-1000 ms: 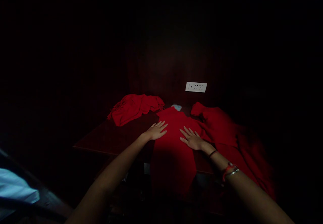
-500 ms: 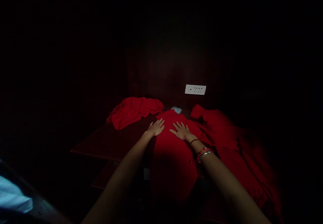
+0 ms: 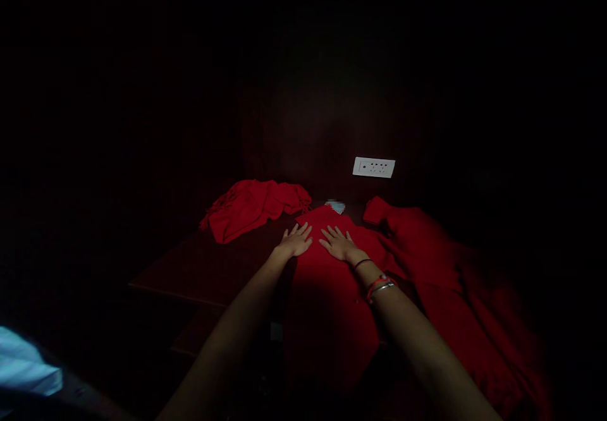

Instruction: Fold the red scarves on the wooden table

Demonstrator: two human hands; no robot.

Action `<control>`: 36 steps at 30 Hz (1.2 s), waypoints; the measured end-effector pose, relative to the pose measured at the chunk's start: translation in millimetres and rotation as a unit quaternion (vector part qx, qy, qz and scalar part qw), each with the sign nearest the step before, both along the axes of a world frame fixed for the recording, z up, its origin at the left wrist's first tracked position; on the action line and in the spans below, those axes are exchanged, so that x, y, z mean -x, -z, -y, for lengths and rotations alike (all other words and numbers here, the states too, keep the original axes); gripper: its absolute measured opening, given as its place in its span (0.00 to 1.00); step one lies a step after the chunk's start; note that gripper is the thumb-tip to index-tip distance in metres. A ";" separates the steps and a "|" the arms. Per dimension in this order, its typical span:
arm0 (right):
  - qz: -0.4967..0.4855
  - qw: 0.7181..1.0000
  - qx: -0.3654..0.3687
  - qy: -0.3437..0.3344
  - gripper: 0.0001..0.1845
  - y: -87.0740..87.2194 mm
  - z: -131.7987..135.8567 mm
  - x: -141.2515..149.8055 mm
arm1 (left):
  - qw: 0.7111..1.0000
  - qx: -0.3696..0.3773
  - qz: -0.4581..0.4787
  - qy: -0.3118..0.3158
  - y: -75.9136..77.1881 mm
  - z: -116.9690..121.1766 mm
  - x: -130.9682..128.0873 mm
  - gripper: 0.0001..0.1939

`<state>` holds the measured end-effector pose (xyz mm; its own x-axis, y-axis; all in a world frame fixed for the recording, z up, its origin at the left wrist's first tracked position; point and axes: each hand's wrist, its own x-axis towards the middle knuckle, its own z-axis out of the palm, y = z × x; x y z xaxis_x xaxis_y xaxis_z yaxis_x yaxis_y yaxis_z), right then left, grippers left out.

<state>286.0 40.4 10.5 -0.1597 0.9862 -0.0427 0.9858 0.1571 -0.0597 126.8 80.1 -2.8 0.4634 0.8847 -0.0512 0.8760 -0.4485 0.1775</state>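
Note:
A red cloth [image 3: 322, 288], apparently a garment with a small button-like dot on it, lies over the table and hangs down its front edge. My left hand [image 3: 298, 241] rests flat near its upper left edge, fingers spread. Beside it, my right hand [image 3: 337, 244] presses palm down on the same cloth, also with fingers apart. Dark and red bands and a silver bangle circle my right wrist. The cloth's lower part fades into shadow.
A fringed red scarf [image 3: 256, 206] lies bunched at the table's back left. More red cloth [image 3: 417, 237] spreads over the right side. Behind are a small pale-blue item [image 3: 336, 207] and a white wall socket [image 3: 374, 167]. The dark table [image 3: 203, 269] has a front edge at left.
My right hand has shifted slightly left over the cloth, narrowing the gap between my hands. The view has turned a little. Both hands remain flat on the cloth.

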 end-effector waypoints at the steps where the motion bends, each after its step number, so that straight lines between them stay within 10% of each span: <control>1: -0.001 1.000 0.020 0.014 0.33 2.2 -1.2 -3.4 | 1.000 0.002 -0.003 0.001 -0.2 -0.2 0.5 0.29; 9: 0.018 0.988 0.037 0.152 0.36 6.1 22.9 -85.1 | 1.000 0.006 -0.006 0.009 -0.3 -2.1 0.7 0.29; 18: -0.014 0.999 -0.012 -0.049 0.32 -1.3 32.8 -11.1 | 1.000 -0.011 -0.009 0.006 3.0 -3.3 4.2 0.29; 25: 0.085 0.993 0.001 0.082 0.31 -2.6 51.9 -88.8 | 1.000 -0.002 -0.017 -0.005 -3.1 -1.3 11.3 0.28; 31: 0.152 0.958 -0.138 0.199 0.22 -29.7 92.2 -127.7 | 0.979 -0.179 0.028 0.096 -9.7 22.5 -21.4 0.24; 36: 0.130 0.958 -0.069 0.246 0.17 -48.1 94.6 -139.2 | 0.987 -0.045 0.019 0.150 0.5 30.4 -40.2 0.29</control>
